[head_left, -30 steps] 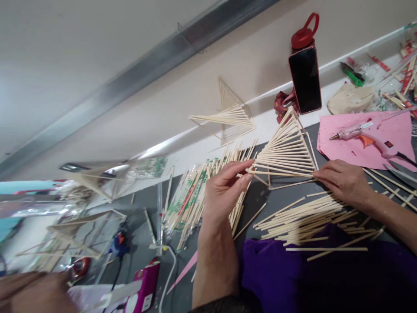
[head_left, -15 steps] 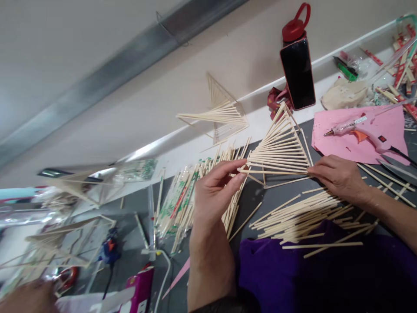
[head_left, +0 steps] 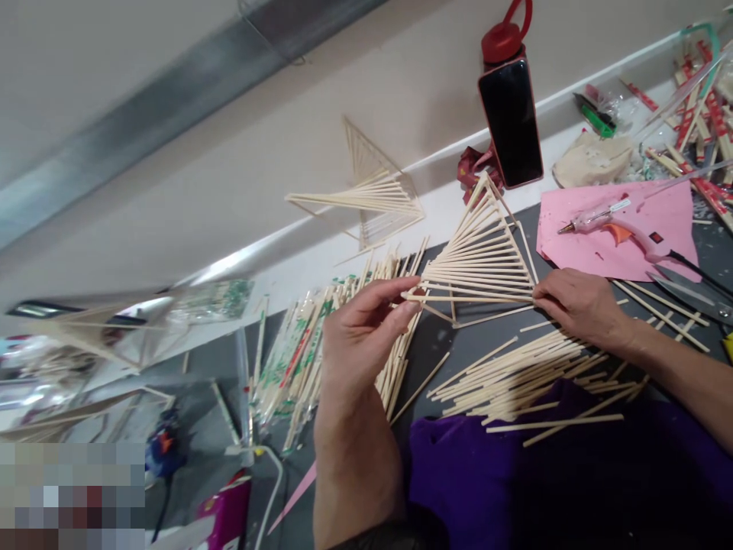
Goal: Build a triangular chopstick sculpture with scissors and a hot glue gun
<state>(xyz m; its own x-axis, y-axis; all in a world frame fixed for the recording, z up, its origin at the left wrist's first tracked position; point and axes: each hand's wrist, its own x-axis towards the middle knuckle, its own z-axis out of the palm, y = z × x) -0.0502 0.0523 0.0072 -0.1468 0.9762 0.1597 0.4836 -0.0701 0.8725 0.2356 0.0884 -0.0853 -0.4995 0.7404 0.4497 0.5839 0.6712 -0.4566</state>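
Between my hands stands a fan-like frame [head_left: 478, 256] of pale bamboo chopsticks, stacked in twisting rows on an open base. A single chopstick [head_left: 475, 299] lies across its near side. My left hand [head_left: 366, 328] pinches that chopstick's left end between thumb and fingers. At the other end, by the frame's right corner, my right hand [head_left: 576, 309] is closed on it, with the fingertips partly hiding the contact. Loose chopsticks [head_left: 515, 382] are spread just below the frame, some over purple cloth [head_left: 458, 473].
A pink glue gun [head_left: 607, 225] rests on pink paper [head_left: 658, 206], near scissors [head_left: 695, 298]. Behind stand a phone [head_left: 509, 122] and red-lidded bottle [head_left: 501, 42]. Packaged chopsticks [head_left: 298, 359] lie left; another stick frame [head_left: 372, 195] stands by the wall. Pixelation covers the lower left corner.
The whole view has shifted slightly, so things appear farther left. Both hands keep their hold on the chopstick, with no clear movement against the frame.
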